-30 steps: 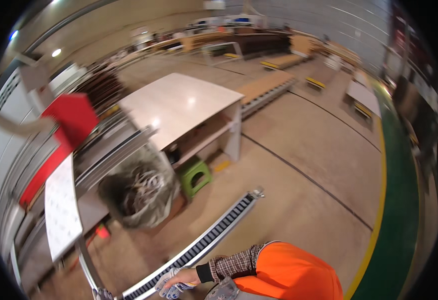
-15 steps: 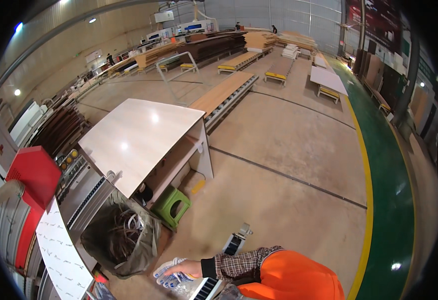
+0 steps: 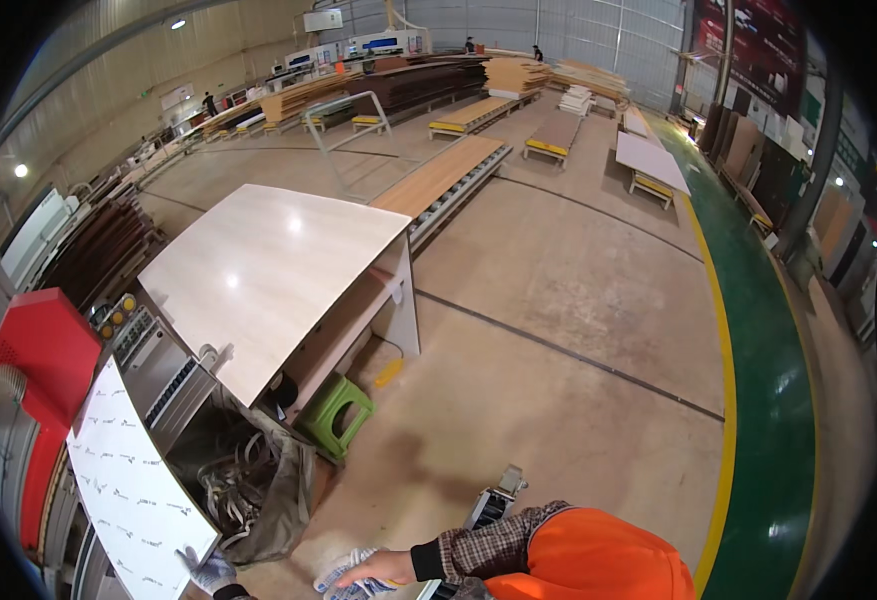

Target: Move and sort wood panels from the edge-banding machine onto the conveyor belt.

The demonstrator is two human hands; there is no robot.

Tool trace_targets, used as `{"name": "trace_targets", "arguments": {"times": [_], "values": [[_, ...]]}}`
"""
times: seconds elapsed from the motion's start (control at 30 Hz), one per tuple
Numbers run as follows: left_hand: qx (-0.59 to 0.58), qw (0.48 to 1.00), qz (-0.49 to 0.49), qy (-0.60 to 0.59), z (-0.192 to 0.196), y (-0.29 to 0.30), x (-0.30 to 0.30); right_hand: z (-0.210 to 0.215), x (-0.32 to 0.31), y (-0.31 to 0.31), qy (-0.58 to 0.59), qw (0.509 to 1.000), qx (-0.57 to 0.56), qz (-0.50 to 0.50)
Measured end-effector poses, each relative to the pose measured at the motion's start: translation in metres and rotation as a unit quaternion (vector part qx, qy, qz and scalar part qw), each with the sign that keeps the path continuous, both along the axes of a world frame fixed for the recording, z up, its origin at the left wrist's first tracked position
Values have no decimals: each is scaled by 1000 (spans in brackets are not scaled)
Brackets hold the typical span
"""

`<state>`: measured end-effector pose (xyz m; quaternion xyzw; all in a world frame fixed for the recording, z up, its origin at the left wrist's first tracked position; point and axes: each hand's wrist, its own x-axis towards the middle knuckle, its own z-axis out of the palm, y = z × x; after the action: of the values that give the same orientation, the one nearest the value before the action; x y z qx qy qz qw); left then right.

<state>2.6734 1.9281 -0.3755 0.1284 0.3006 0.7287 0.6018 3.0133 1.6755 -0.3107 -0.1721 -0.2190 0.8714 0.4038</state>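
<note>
A white panel (image 3: 133,480) with rows of small dark print lies along the machine at the lower left. My left hand (image 3: 213,572), in a pale glove, is at its near right edge, fingers over the top face and gripping the edge; the underside is hidden. My right hand (image 3: 363,572) hangs low in front of me, in a white glove with blue marks and some bare skin showing. Its fingers look loosely stretched, with nothing plainly held. Just left of it stands a dark cloth sack (image 3: 288,490) full of curled strips.
Behind the panel sits a red machine cover (image 3: 48,345). A pale-topped table (image 3: 268,270) stands ahead, with a green stool (image 3: 336,415) beside it. A roller stand (image 3: 498,495) rises near my right arm. Stacked boards (image 3: 408,90) line the far side; a green walkway (image 3: 768,400) runs right.
The white panel now reaches further toward me and to the right. My left hand has come up onto its edge. The right hand is slightly lower, and the view has shifted a little.
</note>
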Motion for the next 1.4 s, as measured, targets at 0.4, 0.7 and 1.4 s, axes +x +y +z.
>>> {"name": "trace_targets", "arguments": {"times": [0.4,0.7,1.4], "values": [[24,993,-111,-33,35,-19,163,33,39,2,-78,995,13,-64],[45,990,-137,-8,57,-74,155,27,83,173,-114,916,172,-345],[11,989,125,-76,140,-264,76,-5,12,369,-34,998,-4,-61]]}}
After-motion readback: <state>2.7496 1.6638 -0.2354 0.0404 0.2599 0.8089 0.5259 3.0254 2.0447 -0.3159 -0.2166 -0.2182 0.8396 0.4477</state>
